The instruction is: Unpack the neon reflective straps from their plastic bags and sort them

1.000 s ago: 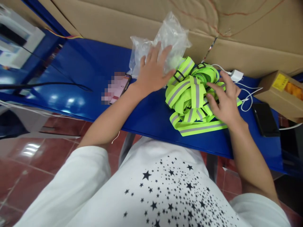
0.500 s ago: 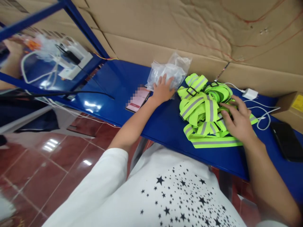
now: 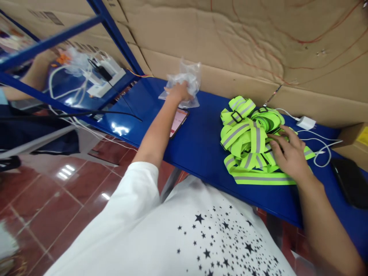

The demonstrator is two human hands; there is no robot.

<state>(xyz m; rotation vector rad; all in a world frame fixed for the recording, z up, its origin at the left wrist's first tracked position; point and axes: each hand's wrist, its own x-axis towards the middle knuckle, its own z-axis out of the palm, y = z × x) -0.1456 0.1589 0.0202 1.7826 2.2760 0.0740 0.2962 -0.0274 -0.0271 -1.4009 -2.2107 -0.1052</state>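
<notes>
My left hand (image 3: 178,93) is at the back of the blue table, its fingers curled into a crumpled clear plastic bag (image 3: 193,78); the fingertips are partly hidden. Under my left forearm lies a phone (image 3: 179,119) with a lit pinkish screen, partly covered. My right hand (image 3: 290,155) rests on the right side of a heap of neon-yellow reflective straps (image 3: 244,138), its fingers apart and loosely bent. The straps have grey stripes and black buckles, and one long strap lies along the near side of the heap.
A white charger (image 3: 306,122) with a looped cable and a dark phone-like device (image 3: 350,182) lie right of the straps, near a cardboard box (image 3: 352,138). At left, a power strip (image 3: 107,82) stands behind a blue frame (image 3: 115,38), near another person's arm (image 3: 36,76). Cardboard lines the back.
My left hand has moved left and back, and the plastic bag has shifted with it, away from the straps. Its spread fingers have curled in. My right hand stays on the straps.
</notes>
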